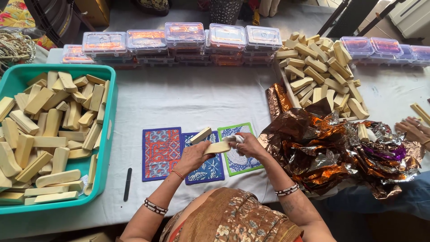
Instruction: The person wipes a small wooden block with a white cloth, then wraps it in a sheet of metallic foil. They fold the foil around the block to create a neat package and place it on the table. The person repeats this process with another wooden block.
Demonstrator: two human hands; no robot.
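My left hand (pixel 191 157) grips one end of a pale wooden block (pixel 218 147) held above the patterned mats. My right hand (pixel 249 144) presses a small white cloth (pixel 234 139) against the block's other end. Under my hands lie three small square mats: a red and blue one (pixel 161 152), a blue floral one (pixel 210 169) and a green-edged one (pixel 237 161). A second wooden block (pixel 200 135) rests across the blue mat's far edge.
A teal tray (pixel 109 134) full of pale blocks stands at the left. A black file (pixel 127 183) lies beside it. Crumpled copper foil (pixel 322 148) sits at the right below another heap of blocks (pixel 316 74). Lidded plastic boxes (pixel 183 38) line the far edge. Another person's hand (pixel 412 130) is at the far right.
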